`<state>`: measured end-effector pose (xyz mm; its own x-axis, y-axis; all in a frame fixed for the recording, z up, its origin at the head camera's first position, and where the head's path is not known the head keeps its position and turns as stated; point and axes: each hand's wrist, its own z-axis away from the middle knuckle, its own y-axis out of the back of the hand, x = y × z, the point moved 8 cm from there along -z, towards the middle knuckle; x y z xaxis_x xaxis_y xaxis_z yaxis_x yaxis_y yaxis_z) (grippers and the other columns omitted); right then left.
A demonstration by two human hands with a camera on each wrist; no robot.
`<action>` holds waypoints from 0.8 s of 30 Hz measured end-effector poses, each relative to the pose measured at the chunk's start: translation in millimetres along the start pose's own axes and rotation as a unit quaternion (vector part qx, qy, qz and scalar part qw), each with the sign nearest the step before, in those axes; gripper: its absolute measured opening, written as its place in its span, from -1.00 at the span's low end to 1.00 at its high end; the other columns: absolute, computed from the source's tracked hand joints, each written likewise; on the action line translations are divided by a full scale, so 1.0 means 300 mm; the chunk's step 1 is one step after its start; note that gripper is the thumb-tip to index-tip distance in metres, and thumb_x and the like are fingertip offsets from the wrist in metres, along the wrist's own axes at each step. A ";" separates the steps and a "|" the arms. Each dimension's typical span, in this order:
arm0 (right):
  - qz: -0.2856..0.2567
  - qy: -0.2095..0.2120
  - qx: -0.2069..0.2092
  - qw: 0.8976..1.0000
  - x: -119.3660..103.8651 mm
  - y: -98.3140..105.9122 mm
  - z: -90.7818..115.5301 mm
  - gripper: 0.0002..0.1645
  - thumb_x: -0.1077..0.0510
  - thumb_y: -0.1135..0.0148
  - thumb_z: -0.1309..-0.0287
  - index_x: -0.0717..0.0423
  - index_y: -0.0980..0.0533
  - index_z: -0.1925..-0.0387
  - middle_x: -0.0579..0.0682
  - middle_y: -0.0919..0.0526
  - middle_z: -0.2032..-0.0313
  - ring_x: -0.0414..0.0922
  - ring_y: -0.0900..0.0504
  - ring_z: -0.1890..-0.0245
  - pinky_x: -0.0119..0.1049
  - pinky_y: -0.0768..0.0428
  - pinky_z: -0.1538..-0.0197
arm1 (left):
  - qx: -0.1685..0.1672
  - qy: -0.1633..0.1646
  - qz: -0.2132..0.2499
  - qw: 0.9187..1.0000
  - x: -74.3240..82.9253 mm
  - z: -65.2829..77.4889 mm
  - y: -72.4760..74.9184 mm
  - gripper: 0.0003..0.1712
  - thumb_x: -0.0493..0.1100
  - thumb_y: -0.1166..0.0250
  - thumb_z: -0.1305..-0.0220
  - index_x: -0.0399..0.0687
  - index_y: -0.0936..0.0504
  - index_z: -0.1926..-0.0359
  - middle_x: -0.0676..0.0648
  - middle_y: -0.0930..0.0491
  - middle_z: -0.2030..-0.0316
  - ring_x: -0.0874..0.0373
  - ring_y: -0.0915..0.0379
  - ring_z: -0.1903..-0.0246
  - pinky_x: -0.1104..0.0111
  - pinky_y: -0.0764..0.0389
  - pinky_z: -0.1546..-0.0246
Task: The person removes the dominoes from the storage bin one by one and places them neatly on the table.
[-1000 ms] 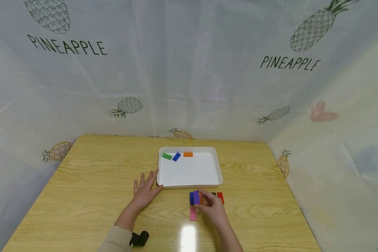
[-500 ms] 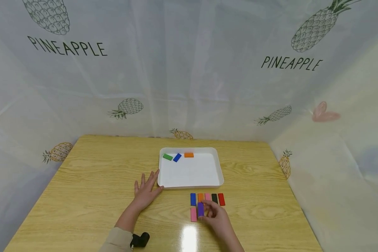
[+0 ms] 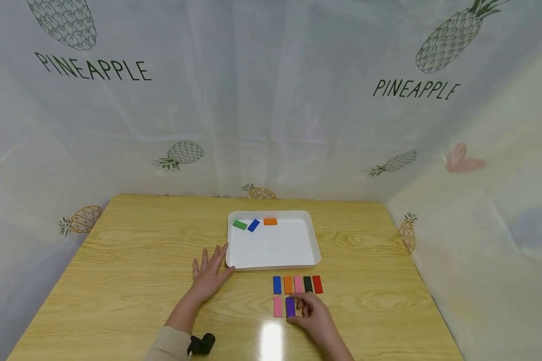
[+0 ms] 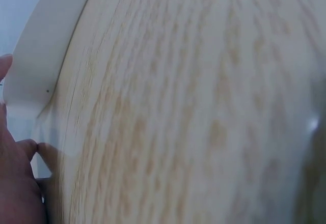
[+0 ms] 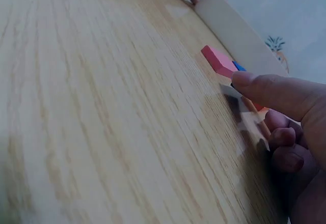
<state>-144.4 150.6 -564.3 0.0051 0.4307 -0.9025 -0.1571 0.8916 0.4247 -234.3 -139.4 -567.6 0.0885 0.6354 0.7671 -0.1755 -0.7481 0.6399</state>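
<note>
My right hand pinches a purple block between thumb and fingers at its two short ends, low over the table. Just left of it lies a pink block. Above these runs a row of blocks: blue, orange, pink, black and red. In the right wrist view the thumb hides most of the held block. My left hand lies with fingers spread, thumb and index fingertip at the near left corner of the white tray.
Inside the tray, along its far side, lie a green block, a blue block and an orange block. The wooden table backs onto a pineapple-print curtain. A black device sits by the left wrist.
My right hand has brought the purple block nearer and slightly right, from over the upper row to beside the lower pink block. The left hand stays at the tray corner.
</note>
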 end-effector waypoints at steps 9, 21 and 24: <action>0.036 0.041 0.004 0.998 -0.019 0.002 -0.001 -0.45 0.25 -0.57 0.16 0.20 -0.63 0.02 -0.07 -0.44 0.39 -0.31 -0.33 0.52 -0.45 -0.41 0.48 | -0.012 0.010 -0.015 1.000 0.001 -0.005 -0.007 -0.11 0.21 -0.11 -0.39 0.17 0.10 -0.56 -0.29 0.15 -0.50 -0.28 0.66 -0.44 -0.19 0.69 -0.24; 0.054 0.032 -0.015 0.998 -0.001 -0.006 -0.013 -0.42 0.26 -0.56 0.12 0.21 -0.62 -0.03 -0.11 -0.43 0.43 -0.33 -0.31 0.54 -0.45 -0.38 0.51 | -0.008 0.005 -0.014 1.000 0.005 -0.002 -0.003 -0.13 0.18 -0.12 -0.40 0.17 0.09 -0.56 -0.28 0.12 -0.49 -0.28 0.65 -0.44 -0.20 0.67 -0.23; 0.055 0.034 -0.014 0.998 0.000 -0.005 -0.011 -0.41 0.25 -0.56 0.12 0.21 -0.61 -0.04 -0.11 -0.43 0.43 -0.33 -0.31 0.54 -0.45 -0.38 0.51 | -0.004 0.002 -0.014 1.000 0.005 -0.001 -0.002 -0.14 0.18 -0.12 -0.40 0.17 0.07 -0.56 -0.29 0.10 -0.49 -0.30 0.64 -0.44 -0.21 0.66 -0.23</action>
<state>-147.5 148.8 -565.4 -0.0801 0.5147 -0.8536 -0.1799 0.8348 0.5203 -234.5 -137.9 -566.8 0.0892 0.6569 0.7487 -0.1807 -0.7286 0.6607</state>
